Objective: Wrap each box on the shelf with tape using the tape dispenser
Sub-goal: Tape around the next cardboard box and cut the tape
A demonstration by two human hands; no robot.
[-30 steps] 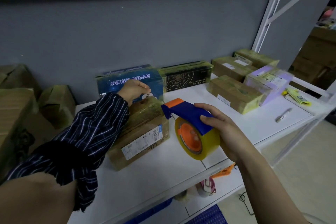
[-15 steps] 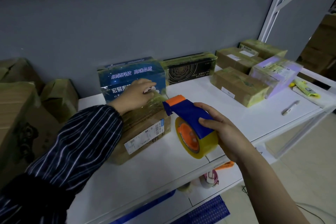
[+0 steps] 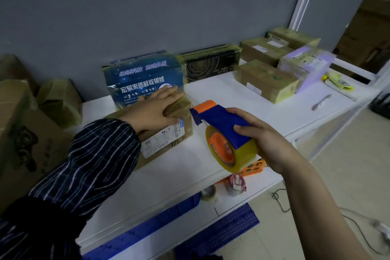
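Cardboard under straight, spread fingers [image 3: 168,94] of the left hand [image 3: 152,112], pressed flat on top of the brown box [image 3: 168,141] at the front of the white shelf [image 3: 221,95]. Wrapped round the blue handle of the tape dispenser [image 3: 219,119], the right hand [image 3: 266,143], with the yellow roll hanging below the grip. Orange cutter end just beside the box's right edge, seemingly not touching it. Cannot tell whether a strand of tape runs between the two. Behind the left hand, close against the brown box, a blue printed box [image 3: 143,76]; next along, a black box [image 3: 211,63]; farther right, several glossy taped parcels [image 3: 266,81] and a pen [image 3: 320,102].

Likely trouble from here: pulling the dispenser away without enough downward press, dragging the light box sideways or off the shelf's front edge. Equally, starting the strip slack or off-centre, leaving wrinkles or a loose end. Also risks catching a fingertip or the striped sleeve [image 3: 101,150] on the serrated cutter if swept across the top too close to the holding hand.
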